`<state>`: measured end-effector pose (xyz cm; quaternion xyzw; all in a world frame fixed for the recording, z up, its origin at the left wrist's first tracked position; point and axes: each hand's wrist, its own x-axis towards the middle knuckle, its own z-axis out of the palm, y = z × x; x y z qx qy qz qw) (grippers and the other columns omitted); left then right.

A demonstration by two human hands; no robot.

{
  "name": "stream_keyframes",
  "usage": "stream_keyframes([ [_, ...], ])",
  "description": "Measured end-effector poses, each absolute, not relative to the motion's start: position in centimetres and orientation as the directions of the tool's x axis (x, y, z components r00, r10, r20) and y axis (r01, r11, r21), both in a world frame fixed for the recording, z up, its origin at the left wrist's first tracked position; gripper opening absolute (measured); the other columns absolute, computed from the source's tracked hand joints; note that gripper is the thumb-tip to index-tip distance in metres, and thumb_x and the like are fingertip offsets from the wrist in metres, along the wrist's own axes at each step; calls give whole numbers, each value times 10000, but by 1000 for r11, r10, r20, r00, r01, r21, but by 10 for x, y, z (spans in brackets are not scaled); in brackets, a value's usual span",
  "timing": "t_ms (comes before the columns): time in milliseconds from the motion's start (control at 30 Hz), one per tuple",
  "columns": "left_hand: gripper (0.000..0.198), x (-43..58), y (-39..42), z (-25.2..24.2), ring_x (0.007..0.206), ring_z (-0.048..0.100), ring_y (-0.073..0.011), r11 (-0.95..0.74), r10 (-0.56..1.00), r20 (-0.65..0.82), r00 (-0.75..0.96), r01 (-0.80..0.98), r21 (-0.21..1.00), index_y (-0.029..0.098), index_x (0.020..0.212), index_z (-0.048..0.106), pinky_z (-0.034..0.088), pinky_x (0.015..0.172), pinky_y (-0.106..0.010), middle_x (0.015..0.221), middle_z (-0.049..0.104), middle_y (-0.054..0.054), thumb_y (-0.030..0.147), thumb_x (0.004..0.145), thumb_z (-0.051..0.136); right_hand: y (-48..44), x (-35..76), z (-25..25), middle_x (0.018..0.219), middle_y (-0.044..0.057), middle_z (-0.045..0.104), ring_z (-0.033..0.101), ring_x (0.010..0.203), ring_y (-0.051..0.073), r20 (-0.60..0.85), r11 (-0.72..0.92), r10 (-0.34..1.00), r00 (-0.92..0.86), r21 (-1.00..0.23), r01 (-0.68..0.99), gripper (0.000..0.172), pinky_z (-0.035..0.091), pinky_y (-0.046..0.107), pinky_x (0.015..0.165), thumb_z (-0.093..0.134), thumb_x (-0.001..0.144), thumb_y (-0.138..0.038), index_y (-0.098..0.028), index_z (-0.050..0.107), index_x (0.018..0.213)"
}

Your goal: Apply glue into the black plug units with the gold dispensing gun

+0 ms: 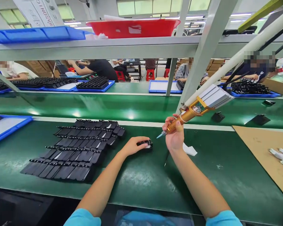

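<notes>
My left hand (134, 146) is closed on a small black plastic part (149, 144) at the middle of the green bench (141, 182). In my right hand (175, 135) is a gold-coloured dispensing gun (179, 122) with a thin blue tip (160, 135). The tip points down and left toward the black part, a short way apart from it. A thin dark tool, perhaps a screwdriver (166, 159), shows below my right wrist. Left of my left hand lie rows of similar black parts (68, 153), several to a row.
A white scrap of paper (190, 149) lies right of my right wrist. Brown cardboard (261, 150) covers the bench's right side. Behind runs a green conveyor belt (103, 106) with loose black parts. A slanting white pole (238, 59) crosses the upper right. Co-workers sit beyond the belt.
</notes>
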<state>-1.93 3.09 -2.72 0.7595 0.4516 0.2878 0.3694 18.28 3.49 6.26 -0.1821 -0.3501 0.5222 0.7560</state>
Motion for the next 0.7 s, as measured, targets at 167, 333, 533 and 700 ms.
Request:
stream_keyframes([
  [167, 614, -23, 23, -20, 1074, 635, -263, -414, 873, 55, 484, 679, 606, 263, 1304, 583, 470, 941, -352, 1219, 679, -62, 462, 743, 731, 30, 180, 64, 789, -47, 588, 511, 529, 67, 353, 396, 913, 203, -655, -643, 318, 387, 238, 532, 616, 788, -442, -268, 528, 1039],
  [333, 442, -6, 15, -20, 862, 675, -219, -357, 918, 107, 381, 683, 637, 236, 1218, 605, 502, 781, -306, 1051, 725, -33, 420, 819, 649, 24, 175, 65, 810, -47, 592, 525, 535, 66, 363, 377, 917, 167, -649, -661, 318, 393, 240, 537, 616, 795, -428, -265, 515, 1049],
  [533, 414, 2, 5, -10, 695, 619, -156, -348, 937, 259, 233, 659, 667, 225, 1191, 605, 487, 622, -252, 964, 698, -31, 357, 802, 653, 23, 173, 65, 810, -50, 597, 526, 524, 66, 374, 379, 914, 158, -648, -661, 322, 386, 235, 511, 627, 786, -433, -263, 502, 1029],
  [700, 373, 5, 1, -7, 702, 599, -142, -387, 918, 348, 192, 628, 675, 207, 1128, 633, 465, 582, -228, 931, 679, -38, 313, 772, 671, 23, 173, 64, 819, -48, 592, 531, 522, 67, 375, 379, 914, 157, -646, -663, 309, 386, 238, 509, 619, 791, -434, -261, 495, 1015],
])
